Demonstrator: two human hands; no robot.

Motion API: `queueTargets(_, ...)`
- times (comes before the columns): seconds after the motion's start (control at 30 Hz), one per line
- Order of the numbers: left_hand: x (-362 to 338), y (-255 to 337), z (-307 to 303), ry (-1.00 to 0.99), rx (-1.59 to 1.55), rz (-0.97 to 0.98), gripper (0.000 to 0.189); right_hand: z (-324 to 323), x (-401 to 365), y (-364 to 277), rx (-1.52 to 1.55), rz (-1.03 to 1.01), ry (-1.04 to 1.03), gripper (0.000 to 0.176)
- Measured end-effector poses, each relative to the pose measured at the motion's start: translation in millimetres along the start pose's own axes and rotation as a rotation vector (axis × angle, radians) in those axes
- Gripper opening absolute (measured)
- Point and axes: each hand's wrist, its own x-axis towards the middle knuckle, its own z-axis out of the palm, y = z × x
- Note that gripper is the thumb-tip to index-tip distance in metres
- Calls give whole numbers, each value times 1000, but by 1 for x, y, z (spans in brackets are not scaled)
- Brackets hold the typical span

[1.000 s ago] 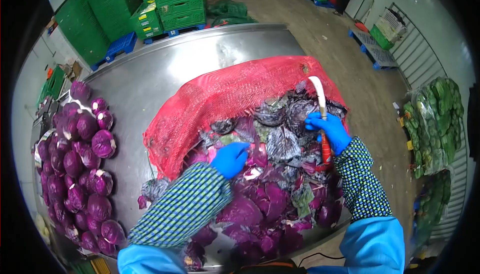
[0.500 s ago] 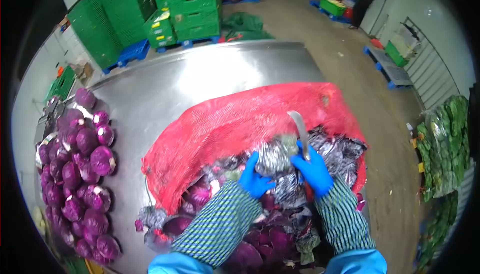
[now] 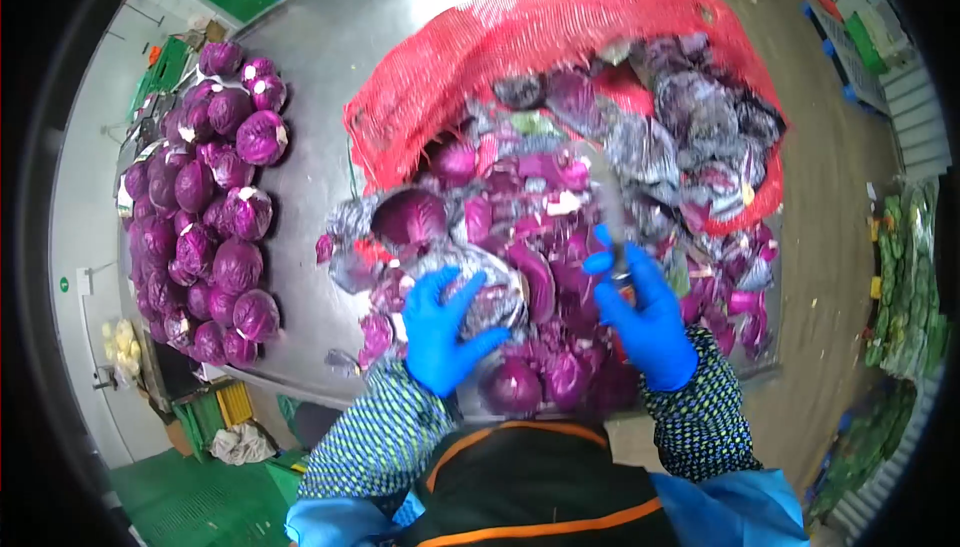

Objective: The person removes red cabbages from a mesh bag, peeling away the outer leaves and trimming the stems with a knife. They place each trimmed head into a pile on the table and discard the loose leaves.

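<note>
My left hand, in a blue glove, grips the near left side of a red cabbage with greyish outer leaves. Its thumb and fingers are spread around the head. In my right hand, also blue-gloved, is a knife, its curved blade pointing away from me and smeared by motion. Part of the knife's handle is hidden by my fingers. Loose purple leaves and trimmings lie under and between both hands. Close to me sit peeled red cabbage heads.
A red mesh bag lies open beyond my hands, with untrimmed cabbages at its right. Trimmed cabbages are piled on the left of the metal table. Green crates stand lower left; bagged green produce is at right.
My view has tilted down. Both hands have come back from the bag's mouth towards me, the left with a cabbage. The knife stays in my right hand.
</note>
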Motion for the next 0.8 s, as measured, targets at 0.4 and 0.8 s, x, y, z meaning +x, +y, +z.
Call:
queueTargets(0.4,1,-1,27,161,-60,-170,100,69,-19,82,-811,137,-161,32)
queueTargets(0.8,-3,-65,33,290,-364,-143,93,42,41,158,-989,132,-324,24)
